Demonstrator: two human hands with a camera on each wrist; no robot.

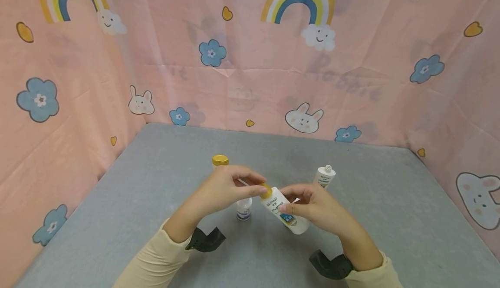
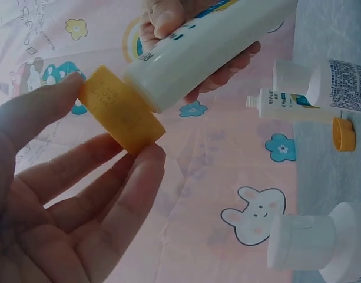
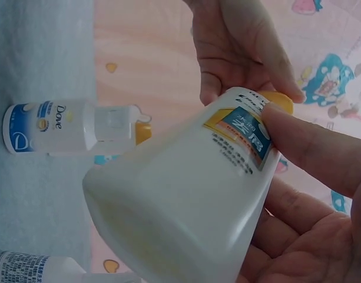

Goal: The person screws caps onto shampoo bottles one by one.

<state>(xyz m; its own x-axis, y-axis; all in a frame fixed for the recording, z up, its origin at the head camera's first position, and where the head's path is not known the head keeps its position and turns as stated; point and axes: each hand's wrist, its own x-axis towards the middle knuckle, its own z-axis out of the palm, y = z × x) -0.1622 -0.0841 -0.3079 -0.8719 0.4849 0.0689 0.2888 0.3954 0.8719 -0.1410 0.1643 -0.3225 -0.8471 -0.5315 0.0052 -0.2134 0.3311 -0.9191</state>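
A white bottle [image 1: 281, 210] with a blue label is held tilted in my right hand [image 1: 314, 203], its thumb on the front and its fingers behind. My left hand [image 1: 228, 188] pinches the yellow cap [image 2: 121, 112] between thumb and fingertips, right at the bottle's top end. In the left wrist view the cap sits slightly askew against the bottle's shoulder, and the neck is hidden. The right wrist view shows the bottle's wide base toward the camera, with the label [image 3: 242, 135] beside my right thumb.
Behind my left hand stands a yellow-capped bottle [image 1: 220, 161]. A small white Dove bottle [image 3: 53, 127] stands nearer. An uncapped white bottle [image 1: 325, 176] is at the right, and a loose yellow cap [image 2: 344, 134] lies on the grey table [image 1: 175, 253]. Pink printed cloth [image 1: 250, 84] surrounds the table.
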